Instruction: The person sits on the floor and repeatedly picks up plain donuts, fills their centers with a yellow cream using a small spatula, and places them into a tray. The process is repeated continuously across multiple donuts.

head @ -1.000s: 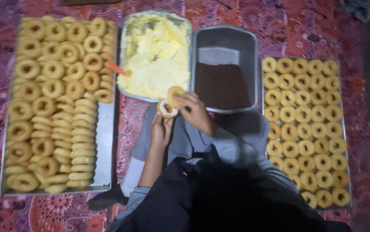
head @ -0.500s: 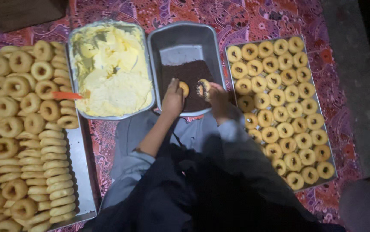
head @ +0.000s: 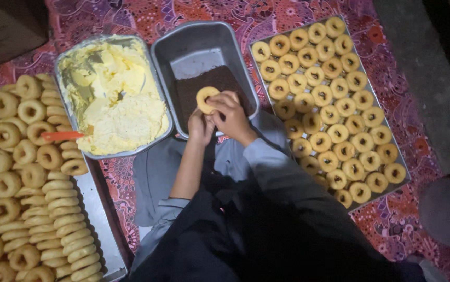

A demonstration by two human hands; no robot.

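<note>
Doughnut (head: 206, 98) pinched between both hands' fingertips (head: 220, 104).

left tray of rings (head: 21, 172) cut off by frame edge, left hand (head: 200, 127) fingertips hidden behind ring (head: 205, 99)

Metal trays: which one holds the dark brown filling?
The middle tray, under both hands. The left-hand one holds pale yellow cream; the outer trays hold ring pastries.
</note>
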